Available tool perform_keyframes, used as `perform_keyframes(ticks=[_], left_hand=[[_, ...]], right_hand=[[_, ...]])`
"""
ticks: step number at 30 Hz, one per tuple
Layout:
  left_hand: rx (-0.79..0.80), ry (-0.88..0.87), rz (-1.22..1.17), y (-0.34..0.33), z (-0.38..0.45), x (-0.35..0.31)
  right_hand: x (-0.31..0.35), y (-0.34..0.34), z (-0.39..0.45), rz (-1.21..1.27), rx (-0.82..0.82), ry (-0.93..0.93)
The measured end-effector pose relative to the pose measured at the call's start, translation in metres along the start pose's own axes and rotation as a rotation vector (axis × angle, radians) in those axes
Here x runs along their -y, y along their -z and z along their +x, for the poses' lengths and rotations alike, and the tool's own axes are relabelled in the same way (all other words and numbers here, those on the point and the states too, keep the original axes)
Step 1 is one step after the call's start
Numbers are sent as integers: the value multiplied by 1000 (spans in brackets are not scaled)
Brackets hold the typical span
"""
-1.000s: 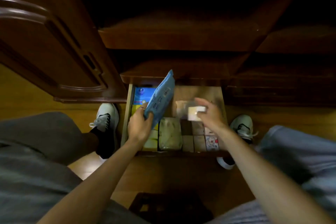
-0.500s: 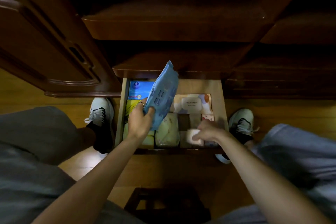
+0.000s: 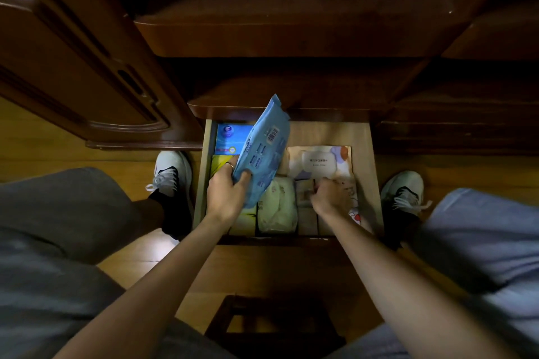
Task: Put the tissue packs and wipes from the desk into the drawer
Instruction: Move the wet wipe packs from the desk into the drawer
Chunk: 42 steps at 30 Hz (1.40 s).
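- The left hand (image 3: pixel 226 194) grips a flat, soft blue plastic wipes pack (image 3: pixel 260 151) by its lower edge, thumb on the printed face and fingers curled behind; a ring shows on one finger. The pack stands tilted, its top leaning towards 1 o'clock above the drawer's left half.
- The right hand (image 3: pixel 331 194) is low in the open light-wood drawer (image 3: pixel 374 172), fingers curled down among small tissue packs at the drawer's 4 o'clock; whether it pinches one or only presses, I cannot tell.
- Just at 12 o'clock from that hand lies a cream wipes pack with a white lid label (image 3: pixel 319 162). Between the two hands lies a pale green soft pack (image 3: pixel 277 207). At the drawer's 10 o'clock corner sits a bright blue tissue box (image 3: pixel 230 138), with yellow packs below it.
- Step in hand, as I judge it: stowing, with the right hand settling small packs and the blue pack waiting.
- The next move likely calls for laying the blue pack flat; bare floor shows only towards 1 o'clock, so stacking may be needed.
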<state>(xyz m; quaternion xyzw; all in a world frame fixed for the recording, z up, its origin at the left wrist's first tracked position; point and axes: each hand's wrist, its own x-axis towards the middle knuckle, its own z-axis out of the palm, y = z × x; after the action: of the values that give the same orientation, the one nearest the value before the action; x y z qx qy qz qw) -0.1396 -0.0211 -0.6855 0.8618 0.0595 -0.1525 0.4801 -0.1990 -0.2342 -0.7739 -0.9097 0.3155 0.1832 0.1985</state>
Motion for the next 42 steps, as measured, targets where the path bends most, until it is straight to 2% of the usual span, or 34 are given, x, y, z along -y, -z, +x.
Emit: perform_keyframes(ticks=[7, 11, 14, 22, 25, 31, 35, 39, 42], left_hand=[[6, -9, 20, 1, -1, -1], [-23, 2, 19, 2, -1, -1], [-46, -8, 10, 2, -2, -1], [-216, -302, 230, 24, -10, 2], [-303, -432, 348, 30, -12, 6], [-353, -684, 371, 26, -12, 6], [-325, -909, 411, 16, -9, 3], [-168, -1131, 524, -5, 2, -7], [-57, -1218, 638, -21, 11, -6]], right_hand=[[1, -7, 2, -231, -82, 24], [0, -2, 12, -105, -45, 55], [5, 16, 38, -61, -88, 193], [8, 39, 106, -462, 70, 365], [10, 39, 116, -517, 62, 408], [19, 73, 99, -197, -63, 542], [-1, 111, 63, -155, -103, 656], [-40, 168, 42, 122, -269, 451], [-72, 205, 28, 232, -252, 278]])
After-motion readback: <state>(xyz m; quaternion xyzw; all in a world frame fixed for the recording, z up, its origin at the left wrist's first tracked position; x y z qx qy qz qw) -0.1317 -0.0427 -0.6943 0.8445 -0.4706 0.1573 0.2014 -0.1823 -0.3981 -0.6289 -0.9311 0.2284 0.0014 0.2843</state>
